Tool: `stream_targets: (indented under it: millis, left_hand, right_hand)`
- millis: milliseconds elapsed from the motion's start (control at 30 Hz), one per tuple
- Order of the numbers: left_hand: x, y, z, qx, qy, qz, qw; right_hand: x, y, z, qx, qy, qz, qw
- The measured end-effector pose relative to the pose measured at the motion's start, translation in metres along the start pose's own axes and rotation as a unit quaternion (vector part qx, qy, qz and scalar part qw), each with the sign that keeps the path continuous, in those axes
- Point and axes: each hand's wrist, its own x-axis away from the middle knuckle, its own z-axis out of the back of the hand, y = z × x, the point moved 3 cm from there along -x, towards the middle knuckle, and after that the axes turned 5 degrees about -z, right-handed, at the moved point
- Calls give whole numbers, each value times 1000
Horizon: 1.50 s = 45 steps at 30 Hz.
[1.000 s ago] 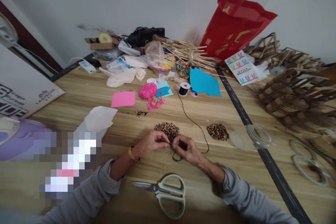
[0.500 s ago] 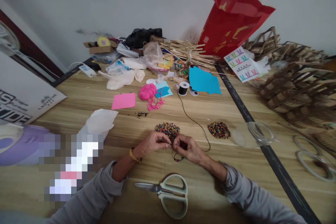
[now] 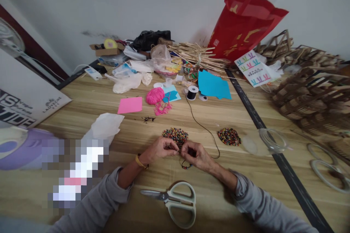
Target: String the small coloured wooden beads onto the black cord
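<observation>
**Bead Stringing: Threading Stage, Both Hands Engaged**

**Step in hand.** The operation appears to be threading loose beads onto black cord (image 3: 195,120). The left hand (image 3: 163,149) and right hand (image 3: 195,155) meet tip to tip over the bench (image 3: 224,116), on the near-edge side of the bead pile (image 3: 175,135). A short beaded section (image 3: 187,167) hangs in a small loop below the right hand.

**Grip state.** Left: thumb and forefinger brought almost together; whether a bead or the cord tip sits between them is too small to discern. Right: thumb and forefinger pinched closed on the cord.

**Location of parts.** The cord leaves its spool (image 3: 192,93), set toward the bench's far edge, and runs in a slack curve to the right hand. A coiled bead strand (image 3: 229,137) lies toward the right edge, short of the dark strip (image 3: 283,167). The scissors (image 3: 165,196) lie toward the near edge, blades pointing to the left edge (neither hand touches them).

**Next move.** In judgement, it calls for a steady cord tip, a bead hole aligned to it, and a draw along the cord toward the beaded section. Maintain slack from the spool; a tug there could spoil the alignment.
</observation>
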Motion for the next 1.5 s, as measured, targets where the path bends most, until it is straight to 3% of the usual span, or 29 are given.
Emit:
stream_targets:
  millis: [1500]
  left_hand:
    - [0, 2, -1, -22, -11, -20, 999]
  right_hand:
    - [-2, 6, 1, 12, -5, -2, 1000]
